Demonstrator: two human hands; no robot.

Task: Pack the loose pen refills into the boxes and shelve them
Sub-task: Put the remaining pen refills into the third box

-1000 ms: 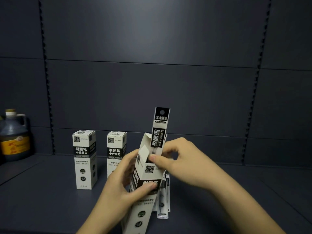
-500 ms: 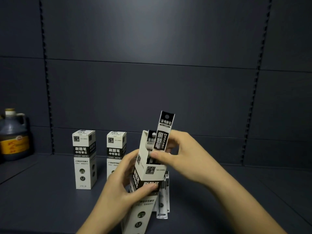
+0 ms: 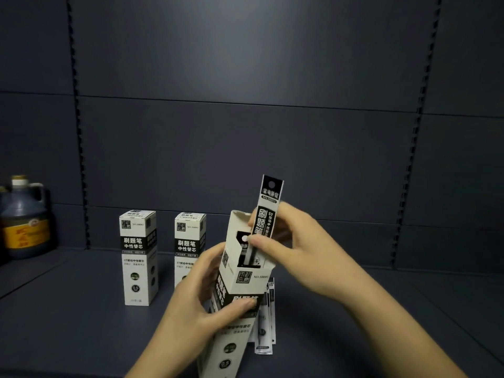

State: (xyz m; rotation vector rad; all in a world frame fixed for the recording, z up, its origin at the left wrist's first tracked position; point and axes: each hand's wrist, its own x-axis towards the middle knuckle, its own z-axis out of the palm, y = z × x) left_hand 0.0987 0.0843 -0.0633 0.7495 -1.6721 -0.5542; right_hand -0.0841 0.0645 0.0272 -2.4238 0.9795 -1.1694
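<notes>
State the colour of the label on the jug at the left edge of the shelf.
Orange-yellow with red markings, on the dark jug, in the head view.

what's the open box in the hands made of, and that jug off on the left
Open box: looks like thin matte printed cardboard, with a folded top flap and creased edges. Jug: probably translucent plastic holding dark liquid, with a moulded handle, a pale cap and a glossy orange label; glass can't be ruled out in this dim light.

Far left, at the back of the dark shelf [image 3: 68, 309]: a dark jug [image 3: 23, 216], handled, pale cap, orange-yellow label; contents look like a dark liquid, print too blurred to read. Behind: slate back panel [image 3: 245, 77] with slotted uprights [image 3: 75, 118].
</notes>
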